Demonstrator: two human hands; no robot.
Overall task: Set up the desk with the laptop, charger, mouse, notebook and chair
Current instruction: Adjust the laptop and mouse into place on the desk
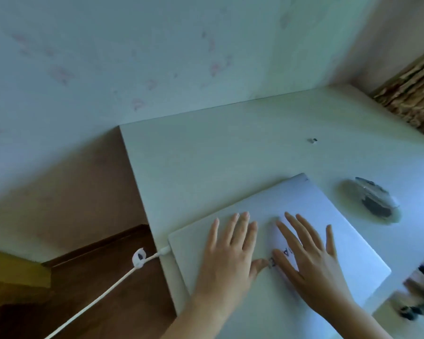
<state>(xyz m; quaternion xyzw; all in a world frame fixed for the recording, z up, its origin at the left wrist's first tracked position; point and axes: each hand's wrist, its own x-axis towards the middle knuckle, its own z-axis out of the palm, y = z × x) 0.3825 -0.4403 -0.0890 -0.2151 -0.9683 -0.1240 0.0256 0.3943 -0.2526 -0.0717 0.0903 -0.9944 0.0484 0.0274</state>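
Observation:
A closed silver laptop (316, 206) lies on the white desk (218, 152), turned at an angle. My left hand (228, 253) and my right hand (309, 255) both rest flat on its lid, fingers spread, thumbs nearly touching over dark lettering. A white charger cable (103, 293) runs up from the lower left, and its plug sits in the laptop's left edge. A white tie wraps the cable close to the plug. A grey and black mouse (370, 199) lies on the desk just right of the laptop, blurred. No notebook is in view.
The desk's back edge meets a pale wall with faint pink marks. Left of the desk is brown wooden floor with a darker skirting. A tiny dark object (313, 140) lies on the desk far right. Blurred dark shapes, possibly a chair base (416, 302), show beyond the desk's right edge.

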